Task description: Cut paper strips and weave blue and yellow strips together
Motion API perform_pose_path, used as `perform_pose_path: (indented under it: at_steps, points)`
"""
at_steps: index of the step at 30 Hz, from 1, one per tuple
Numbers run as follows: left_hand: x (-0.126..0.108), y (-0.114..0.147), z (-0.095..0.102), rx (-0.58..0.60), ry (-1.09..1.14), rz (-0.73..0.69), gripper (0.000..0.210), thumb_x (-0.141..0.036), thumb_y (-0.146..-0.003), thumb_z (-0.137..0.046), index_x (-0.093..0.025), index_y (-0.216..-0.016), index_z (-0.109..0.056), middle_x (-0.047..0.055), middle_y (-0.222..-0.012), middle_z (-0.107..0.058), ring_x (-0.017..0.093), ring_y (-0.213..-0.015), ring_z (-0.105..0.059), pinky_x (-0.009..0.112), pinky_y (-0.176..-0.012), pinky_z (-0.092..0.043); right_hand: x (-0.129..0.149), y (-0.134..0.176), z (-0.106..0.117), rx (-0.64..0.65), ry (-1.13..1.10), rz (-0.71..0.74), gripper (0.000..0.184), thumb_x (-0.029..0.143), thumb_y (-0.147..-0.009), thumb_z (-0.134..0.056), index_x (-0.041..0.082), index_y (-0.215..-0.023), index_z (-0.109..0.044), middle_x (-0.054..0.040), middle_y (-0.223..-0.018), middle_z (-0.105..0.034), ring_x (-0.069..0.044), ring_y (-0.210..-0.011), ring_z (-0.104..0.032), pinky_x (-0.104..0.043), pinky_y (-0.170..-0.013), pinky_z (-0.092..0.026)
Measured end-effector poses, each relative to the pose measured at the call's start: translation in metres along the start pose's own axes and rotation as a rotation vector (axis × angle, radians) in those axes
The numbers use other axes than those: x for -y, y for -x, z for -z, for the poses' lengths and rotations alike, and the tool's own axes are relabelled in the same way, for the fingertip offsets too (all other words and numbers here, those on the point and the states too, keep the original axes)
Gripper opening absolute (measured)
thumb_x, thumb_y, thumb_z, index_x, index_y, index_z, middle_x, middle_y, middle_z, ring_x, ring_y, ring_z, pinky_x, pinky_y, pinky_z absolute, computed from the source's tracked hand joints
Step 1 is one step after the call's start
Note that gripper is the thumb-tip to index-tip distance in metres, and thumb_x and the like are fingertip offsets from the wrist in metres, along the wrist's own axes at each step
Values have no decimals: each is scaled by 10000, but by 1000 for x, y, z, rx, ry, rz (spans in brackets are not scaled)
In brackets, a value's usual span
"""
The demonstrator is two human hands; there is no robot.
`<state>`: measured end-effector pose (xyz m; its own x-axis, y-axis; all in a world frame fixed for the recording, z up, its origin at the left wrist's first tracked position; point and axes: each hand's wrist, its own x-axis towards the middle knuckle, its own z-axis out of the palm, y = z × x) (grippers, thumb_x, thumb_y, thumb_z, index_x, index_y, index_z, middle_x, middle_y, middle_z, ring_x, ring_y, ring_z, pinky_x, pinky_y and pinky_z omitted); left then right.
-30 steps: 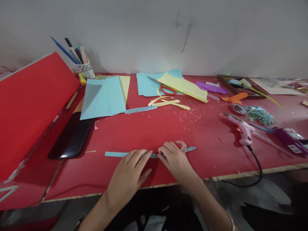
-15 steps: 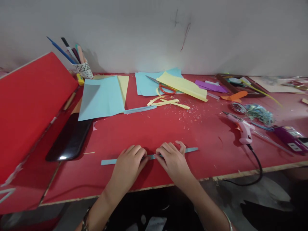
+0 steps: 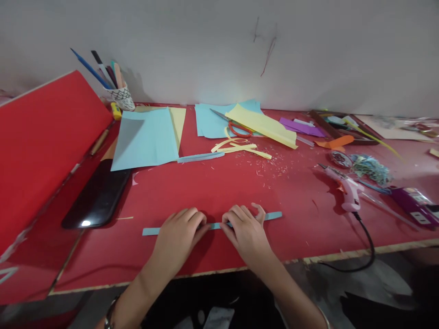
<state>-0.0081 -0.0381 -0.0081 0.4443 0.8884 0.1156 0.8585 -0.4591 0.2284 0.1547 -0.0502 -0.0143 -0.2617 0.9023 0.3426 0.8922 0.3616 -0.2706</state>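
A narrow light-blue paper strip [image 3: 215, 225] lies crosswise near the front of the red table, under both hands. My left hand [image 3: 181, 230] is closed on its left part, thumb and fingers pinching it. My right hand [image 3: 243, 224] pinches it right of the middle, with the little finger lifted. Both ends of the strip stick out beyond the hands, and a short piece shows between them. Beyond the hands, another blue strip [image 3: 200, 157] rests beside a blue paper sheet [image 3: 146, 139].
Left are a black phone [image 3: 98, 196], a red board [image 3: 44, 155] and a pen cup [image 3: 121, 97]. At the back, scissors [image 3: 240, 129] lie among papers and yellow strips [image 3: 236, 148]. A pink glue gun [image 3: 348, 189] with a cord lies right, near shredded paper [image 3: 370, 168].
My left hand has slid slightly left along the strip, so more blue shows between the hands. The right hand stays nearly in place. The view has shifted a little.
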Motion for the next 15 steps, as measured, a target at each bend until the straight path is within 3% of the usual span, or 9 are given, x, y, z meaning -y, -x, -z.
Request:
perform_pose_path:
  at_steps: [9, 15]
  points:
    - [41, 24, 2, -65, 94, 20, 341, -400, -858, -324, -194, -683, -532, -10, -640, -573, 127, -582, -532, 238, -544, -362, -1, 0, 0, 0, -29, -2, 254, 174, -835, -385, 199, -613, -507, 46, -628, -555, -102, -612, -475, -332, -876, -140]
    - [71, 32, 11, -77, 175, -79, 409, -515, -827, -332, -203, -671, -545, -13, -640, -588, 124, -612, -543, 225, -578, -390, -2, 1, -2, -1, -34, -12, 224, 170, -821, -400, 199, -624, -502, 45, -642, -550, -107, -627, -477, -345, -888, -136]
